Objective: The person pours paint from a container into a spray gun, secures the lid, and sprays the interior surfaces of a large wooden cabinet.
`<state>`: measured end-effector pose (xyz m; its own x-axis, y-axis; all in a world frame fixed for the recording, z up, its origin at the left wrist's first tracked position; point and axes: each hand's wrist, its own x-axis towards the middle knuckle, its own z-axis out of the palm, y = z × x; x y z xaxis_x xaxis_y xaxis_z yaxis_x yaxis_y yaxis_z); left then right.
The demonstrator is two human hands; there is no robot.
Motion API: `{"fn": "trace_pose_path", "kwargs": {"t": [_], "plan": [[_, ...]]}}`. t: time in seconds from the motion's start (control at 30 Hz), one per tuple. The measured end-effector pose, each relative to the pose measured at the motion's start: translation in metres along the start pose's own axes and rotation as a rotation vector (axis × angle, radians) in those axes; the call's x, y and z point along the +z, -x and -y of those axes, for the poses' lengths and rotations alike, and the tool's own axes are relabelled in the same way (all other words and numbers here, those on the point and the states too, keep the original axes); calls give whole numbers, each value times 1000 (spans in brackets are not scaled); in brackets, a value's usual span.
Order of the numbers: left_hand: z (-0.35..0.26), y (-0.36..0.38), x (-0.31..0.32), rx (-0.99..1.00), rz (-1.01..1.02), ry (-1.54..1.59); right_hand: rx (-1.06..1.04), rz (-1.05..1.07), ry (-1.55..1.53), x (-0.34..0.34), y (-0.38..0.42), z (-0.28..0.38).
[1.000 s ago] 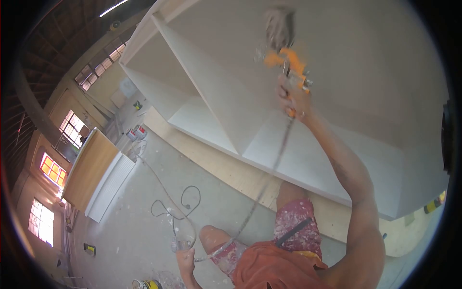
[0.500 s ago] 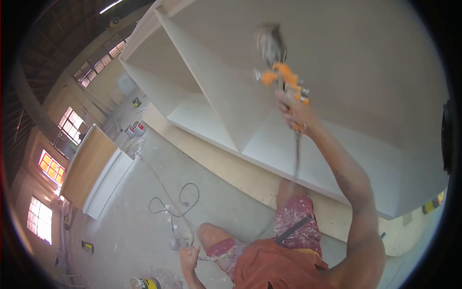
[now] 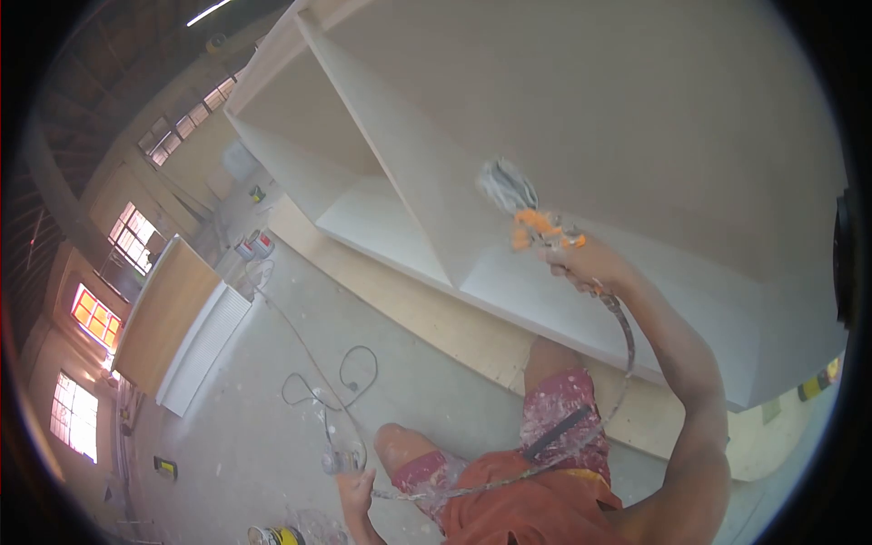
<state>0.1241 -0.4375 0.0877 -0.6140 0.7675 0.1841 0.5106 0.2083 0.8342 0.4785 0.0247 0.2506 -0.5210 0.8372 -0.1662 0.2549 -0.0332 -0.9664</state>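
My right hand (image 3: 595, 262) is wrapped around the handle of an orange spray gun (image 3: 545, 231), whose paint-smeared cup (image 3: 508, 186) points up and to the left. The gun is held inside the white cabinet (image 3: 377, 150), in front of its back panel. From the handle a paint-spattered air hose (image 3: 627, 350) curves down and across my lap. Low on the left, my left hand (image 3: 357, 491) is closed around the other stretch of that hose, beside my knee. Motion slightly blurs the gun.
The cabinet rests on a plywood board (image 3: 413, 320) along the floor. A thin cable (image 3: 341, 400) loops on the concrete to my left. Paint cans (image 3: 254, 244) stand farther back, and another can (image 3: 272, 534) is near my left hand. A wood-faced panel unit (image 3: 173, 318) stands at left.
My right hand has lowered the spray gun, and its cup has come down with it. The hose now bows out to the right and sags across my lap. My left hand stays nearly in place.
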Motion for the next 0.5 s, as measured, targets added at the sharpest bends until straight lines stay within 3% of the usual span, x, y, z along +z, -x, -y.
{"fn": "trace_pose_path", "kwargs": {"t": [0.13, 0.23, 0.3, 0.33, 0.4, 0.5], "plan": [[-10, -7, 7, -20, 51, -16, 58, 27, 132, 1, 7, 1], [-16, -12, 11, -11, 49, 14, -103, -44, -69, 6, -2, 17], [-16, -15, 12, 18, 19, 17, -433, -79, -520, 15, -14, 26], [-16, -15, 12, 48, -10, 23, -431, -77, -522, 18, -20, 31], [-14, -16, 10, 52, -27, 22, -846, -77, -623, 21, -30, 39], [-14, -13, 1, 40, -63, 41, -886, -47, -701, 24, -28, 44]]}}
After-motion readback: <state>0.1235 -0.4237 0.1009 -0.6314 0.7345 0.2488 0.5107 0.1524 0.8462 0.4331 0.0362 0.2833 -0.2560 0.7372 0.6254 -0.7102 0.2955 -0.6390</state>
